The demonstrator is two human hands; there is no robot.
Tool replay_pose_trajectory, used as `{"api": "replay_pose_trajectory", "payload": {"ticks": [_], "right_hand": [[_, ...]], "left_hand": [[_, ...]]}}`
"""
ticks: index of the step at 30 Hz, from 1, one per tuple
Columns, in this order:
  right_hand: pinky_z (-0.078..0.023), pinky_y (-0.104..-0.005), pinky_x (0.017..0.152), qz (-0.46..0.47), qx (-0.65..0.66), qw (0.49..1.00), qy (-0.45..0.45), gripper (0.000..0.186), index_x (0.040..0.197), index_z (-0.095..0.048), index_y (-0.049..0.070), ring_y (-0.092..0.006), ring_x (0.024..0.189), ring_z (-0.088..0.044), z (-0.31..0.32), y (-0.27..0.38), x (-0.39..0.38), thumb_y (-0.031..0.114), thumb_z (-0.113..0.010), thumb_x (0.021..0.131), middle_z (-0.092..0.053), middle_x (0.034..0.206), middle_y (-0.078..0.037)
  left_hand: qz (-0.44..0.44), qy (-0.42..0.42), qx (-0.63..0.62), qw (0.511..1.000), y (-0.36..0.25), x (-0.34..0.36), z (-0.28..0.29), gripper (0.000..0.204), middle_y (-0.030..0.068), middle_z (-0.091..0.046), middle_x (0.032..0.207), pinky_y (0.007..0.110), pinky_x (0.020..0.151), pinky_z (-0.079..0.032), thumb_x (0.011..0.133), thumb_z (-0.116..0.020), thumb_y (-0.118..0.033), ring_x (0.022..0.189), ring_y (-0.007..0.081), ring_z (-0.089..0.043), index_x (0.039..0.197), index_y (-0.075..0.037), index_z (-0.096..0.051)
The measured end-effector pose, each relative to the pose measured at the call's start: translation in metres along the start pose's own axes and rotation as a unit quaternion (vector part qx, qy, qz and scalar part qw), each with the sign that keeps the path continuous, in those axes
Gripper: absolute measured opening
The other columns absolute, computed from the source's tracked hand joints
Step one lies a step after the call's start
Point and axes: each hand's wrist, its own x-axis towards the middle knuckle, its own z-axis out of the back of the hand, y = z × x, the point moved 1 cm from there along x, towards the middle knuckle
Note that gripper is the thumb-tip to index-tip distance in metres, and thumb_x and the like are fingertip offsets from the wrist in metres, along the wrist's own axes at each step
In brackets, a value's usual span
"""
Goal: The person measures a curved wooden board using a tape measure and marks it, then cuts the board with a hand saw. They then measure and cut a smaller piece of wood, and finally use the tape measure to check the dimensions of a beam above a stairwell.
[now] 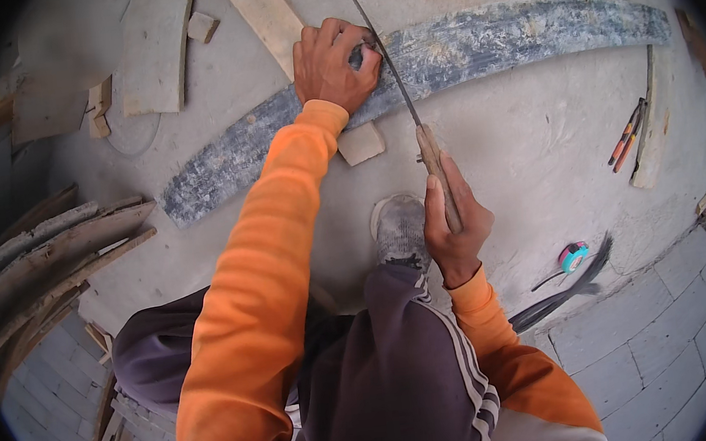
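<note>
My left hand [334,67] is closed on the long, mottled blue-grey plank [506,40], its fingers curled around something dark that I cannot make out. My right hand [454,223] grips the wooden handle [437,161] of a tool with a long, thin blade [401,81], likely a saw, which crosses the plank just right of my left hand and runs out past the top of the view. A small wood block [361,145] lies at the plank's near edge below my left hand. A pale board [256,9] lies beyond that hand.
My shoe [400,229] is on the concrete below the plank. Stacked curved boards [50,254] lie at left, offcuts [150,53] at upper left. Orange-handled pliers [627,136] rest beside a strip [652,149] at right, and a turquoise tape measure [573,257] beside dark wires [572,289].
</note>
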Motion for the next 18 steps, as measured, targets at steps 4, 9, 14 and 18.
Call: {"api": "replay_pose_trajectory", "payload": {"ticks": [4,9,14,18], "right_hand": [[-0.056,-0.0264,0.069,-0.096,0.003,0.995,0.034,0.034,0.127,-0.066,-0.009,-0.0183,0.078,-0.075,0.033,0.014,-0.044,0.000,-0.065,0.094,-0.075,0.110,-0.025],[-0.056,-0.0257,0.070,-0.097,0.018,0.995,0.029,0.035,0.128,-0.066,-0.009,-0.0191,0.082,-0.077,0.015,0.007,-0.021,0.000,-0.065,0.094,-0.075,0.109,-0.024],[-0.057,-0.0267,0.072,-0.088,-0.017,0.995,0.033,0.035,0.128,-0.066,-0.008,-0.0215,0.082,-0.077,0.037,0.014,-0.040,-0.001,-0.066,0.094,-0.075,0.109,-0.025],[-0.057,-0.0279,0.068,-0.058,-0.017,0.998,0.031,0.036,0.128,-0.066,-0.007,-0.0225,0.079,-0.077,0.034,0.011,-0.039,-0.002,-0.068,0.092,-0.075,0.106,-0.024]], "left_hand": [[-0.006,-0.007,-0.009,1.000,0.002,0.001,0.001,0.013,-0.0033,-0.063,0.098,0.038,0.086,-0.046,0.077,-0.073,-0.017,0.094,0.0249,-0.056,0.090,-0.018,-0.071],[-0.009,-0.012,-0.004,1.000,0.000,0.002,-0.001,0.014,-0.0036,-0.063,0.098,0.038,0.087,-0.047,0.076,-0.073,-0.017,0.093,0.0247,-0.056,0.090,-0.018,-0.072],[-0.014,-0.014,-0.004,1.000,0.002,0.003,-0.004,0.014,-0.0031,-0.063,0.098,0.038,0.087,-0.048,0.076,-0.074,-0.017,0.093,0.0251,-0.056,0.090,-0.018,-0.072],[-0.016,-0.018,-0.004,1.000,0.002,0.001,-0.001,0.014,-0.0028,-0.062,0.098,0.038,0.087,-0.048,0.076,-0.074,-0.017,0.093,0.0252,-0.055,0.090,-0.018,-0.072]]}}
